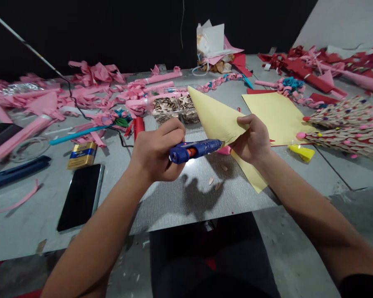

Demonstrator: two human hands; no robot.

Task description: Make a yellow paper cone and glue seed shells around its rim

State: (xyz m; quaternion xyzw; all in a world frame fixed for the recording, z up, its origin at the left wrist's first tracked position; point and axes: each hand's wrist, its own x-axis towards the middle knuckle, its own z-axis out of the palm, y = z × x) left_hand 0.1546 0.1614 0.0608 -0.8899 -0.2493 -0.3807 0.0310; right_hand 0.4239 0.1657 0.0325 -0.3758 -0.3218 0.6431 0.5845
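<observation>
My left hand (158, 151) is wrapped round a blue glue gun (195, 150), its nozzle pointing right. The nozzle end meets the lower edge of a yellow paper cone (214, 116). Between thumb and fingers, my right hand (251, 138) grips that cone near its wide end, with the tip pointing up and left. Under the right wrist lies a strip of yellow paper (250, 171). A small pink piece (224, 150) shows behind the nozzle. Below on the table are a few pale wood chips (217, 186).
Clear containers of wood chips (166, 106) stand behind my left hand. At left lie a phone (81, 198), a gold and blue box (82, 155) and a dark blue stapler-like tool (19, 171). Yellow sheets (276, 116) and decorated cones (347, 138) lie right; pink paper scraps (102, 74) line the back.
</observation>
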